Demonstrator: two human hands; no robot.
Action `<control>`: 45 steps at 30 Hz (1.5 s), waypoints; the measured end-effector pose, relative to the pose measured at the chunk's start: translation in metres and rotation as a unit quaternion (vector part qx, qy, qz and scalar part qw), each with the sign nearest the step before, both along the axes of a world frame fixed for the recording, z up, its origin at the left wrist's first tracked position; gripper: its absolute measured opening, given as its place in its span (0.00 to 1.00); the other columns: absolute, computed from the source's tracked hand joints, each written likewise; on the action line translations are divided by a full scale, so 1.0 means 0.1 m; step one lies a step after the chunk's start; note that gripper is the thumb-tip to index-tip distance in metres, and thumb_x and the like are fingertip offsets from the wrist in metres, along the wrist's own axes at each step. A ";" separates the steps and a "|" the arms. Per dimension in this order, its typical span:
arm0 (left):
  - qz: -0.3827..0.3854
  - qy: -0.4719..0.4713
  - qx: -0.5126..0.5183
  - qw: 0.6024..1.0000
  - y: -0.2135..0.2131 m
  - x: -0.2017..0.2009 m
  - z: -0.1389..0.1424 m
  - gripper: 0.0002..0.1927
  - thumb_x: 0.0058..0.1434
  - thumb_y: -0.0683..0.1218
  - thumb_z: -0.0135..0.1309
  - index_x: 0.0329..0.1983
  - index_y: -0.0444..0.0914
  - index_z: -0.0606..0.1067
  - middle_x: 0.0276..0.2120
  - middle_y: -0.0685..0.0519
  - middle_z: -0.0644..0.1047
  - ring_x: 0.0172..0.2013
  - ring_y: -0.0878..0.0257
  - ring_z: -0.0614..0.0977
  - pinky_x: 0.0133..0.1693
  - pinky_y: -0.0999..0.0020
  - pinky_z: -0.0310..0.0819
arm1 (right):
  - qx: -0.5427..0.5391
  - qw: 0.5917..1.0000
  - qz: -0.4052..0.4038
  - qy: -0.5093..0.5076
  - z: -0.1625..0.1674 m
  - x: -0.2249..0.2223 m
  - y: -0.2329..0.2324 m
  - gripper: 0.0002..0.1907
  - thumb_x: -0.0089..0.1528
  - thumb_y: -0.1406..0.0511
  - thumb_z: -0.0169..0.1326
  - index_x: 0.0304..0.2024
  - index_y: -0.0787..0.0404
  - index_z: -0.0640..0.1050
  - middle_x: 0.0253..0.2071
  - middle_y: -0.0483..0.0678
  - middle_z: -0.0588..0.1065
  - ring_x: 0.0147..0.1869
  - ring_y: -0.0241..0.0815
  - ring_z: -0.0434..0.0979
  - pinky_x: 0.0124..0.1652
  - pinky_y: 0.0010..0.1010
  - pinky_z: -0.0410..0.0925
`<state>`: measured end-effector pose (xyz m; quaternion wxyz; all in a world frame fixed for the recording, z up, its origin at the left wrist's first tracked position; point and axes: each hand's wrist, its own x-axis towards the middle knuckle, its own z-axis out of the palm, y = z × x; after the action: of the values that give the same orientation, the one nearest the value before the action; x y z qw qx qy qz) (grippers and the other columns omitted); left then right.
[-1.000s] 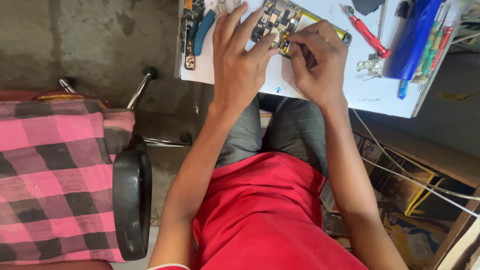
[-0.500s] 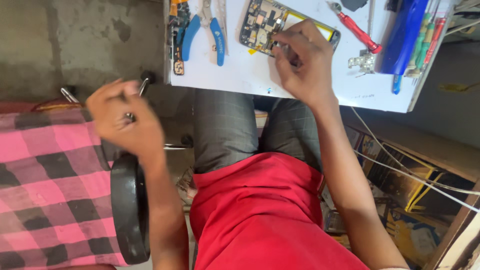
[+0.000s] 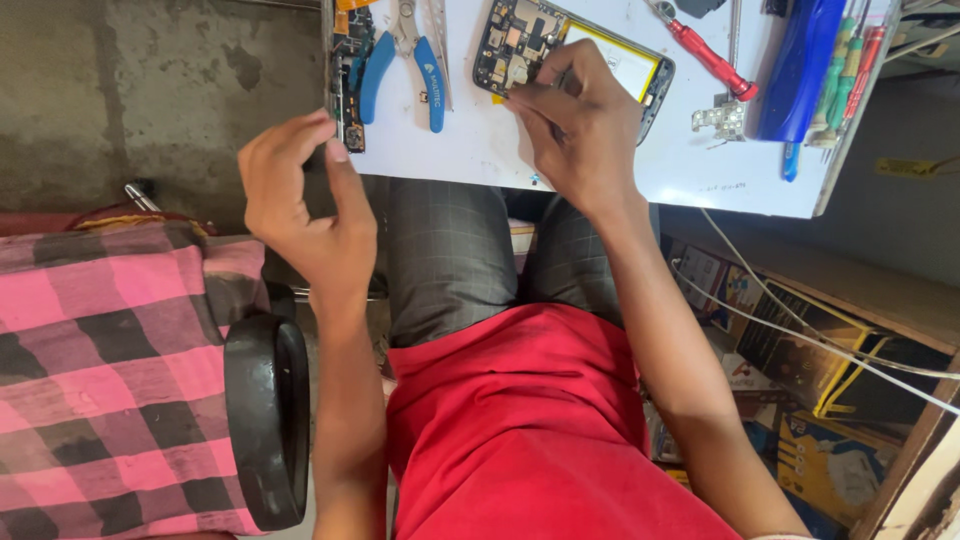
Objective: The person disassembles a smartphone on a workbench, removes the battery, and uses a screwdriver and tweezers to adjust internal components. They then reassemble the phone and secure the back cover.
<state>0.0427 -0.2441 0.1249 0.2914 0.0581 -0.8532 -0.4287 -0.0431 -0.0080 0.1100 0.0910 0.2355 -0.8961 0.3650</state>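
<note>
- The left hand [image 3: 300,205] hovers off the white worktop's [image 3: 480,150] edge, fingers curled and pinched; whether it holds anything cannot be told.
- The right hand [image 3: 580,125] presses its fingertips on the opened phone [image 3: 530,45] lying on the worktop.
- Blue-handled pliers [image 3: 405,55] lie just left.

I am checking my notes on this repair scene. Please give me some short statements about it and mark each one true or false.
1. The right hand rests on the opened phone. True.
2. The left hand lies flat on the white table. False: it is raised beside the table's edge, fingers curled.
3. The blue-handled pliers lie on the table, untouched. True.
4. The red screwdriver is in the right hand. False: it lies on the table.
</note>
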 end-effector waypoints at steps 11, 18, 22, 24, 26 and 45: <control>-0.177 -0.015 -0.011 0.984 0.16 -0.35 0.02 0.18 0.67 0.35 0.60 0.59 0.36 0.76 0.53 0.47 0.80 0.56 0.49 0.78 0.60 0.58 0.70 | -0.016 0.995 0.095 -0.022 -0.01 0.62 -0.06 0.07 0.56 0.74 0.62 0.37 0.63 0.81 0.39 0.50 0.75 0.40 0.54 0.77 0.41 0.41 0.70; -0.315 -0.034 -0.153 0.936 0.37 -0.85 -0.19 0.27 0.66 0.38 0.59 0.69 0.34 0.69 0.68 0.46 0.71 0.71 0.48 0.67 0.71 0.48 0.50 | -0.004 0.999 -0.037 0.028 0.03 0.69 0.12 0.08 0.61 0.72 0.68 0.35 0.63 0.79 0.37 0.49 0.76 0.39 0.53 0.74 0.40 0.43 0.67; -0.305 -0.042 -0.159 0.938 0.41 -0.91 -0.26 0.28 0.66 0.34 0.57 0.71 0.35 0.69 0.66 0.47 0.73 0.69 0.51 0.69 0.71 0.50 0.48 | 0.028 0.995 -0.096 0.028 0.04 0.50 0.28 0.06 0.63 0.75 0.64 0.43 0.65 0.82 0.41 0.50 0.78 0.43 0.52 0.74 0.43 0.41 0.68; -0.292 -0.046 -0.166 0.941 0.43 -0.92 -0.29 0.28 0.67 0.33 0.57 0.70 0.35 0.70 0.65 0.48 0.74 0.69 0.53 0.71 0.71 0.52 0.50 | 0.044 0.992 -0.110 0.031 0.03 0.46 0.31 0.08 0.63 0.76 0.64 0.44 0.64 0.83 0.40 0.50 0.78 0.43 0.51 0.73 0.42 0.40 0.68; -0.281 -0.046 -0.162 0.945 0.45 -0.90 -0.31 0.28 0.67 0.34 0.59 0.70 0.35 0.70 0.64 0.48 0.74 0.68 0.54 0.72 0.71 0.52 0.51 | 0.058 0.991 -0.115 0.034 0.02 0.44 0.32 0.09 0.63 0.76 0.64 0.46 0.64 0.84 0.40 0.50 0.78 0.42 0.52 0.73 0.42 0.40 0.68; -0.321 -0.083 -0.142 0.933 0.38 -0.84 -0.31 0.42 0.60 0.46 0.73 0.74 0.35 0.66 0.71 0.45 0.68 0.73 0.51 0.65 0.73 0.50 0.47 | 0.065 0.995 -0.067 0.039 0.03 0.23 0.19 0.13 0.65 0.71 0.65 0.52 0.62 0.82 0.47 0.48 0.74 0.51 0.50 0.73 0.51 0.41 0.64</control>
<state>-0.0409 -0.2057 0.0934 0.0714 -0.2249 -0.8996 -0.3675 -0.0198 0.0113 0.1133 0.1342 0.1944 -0.9276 0.2894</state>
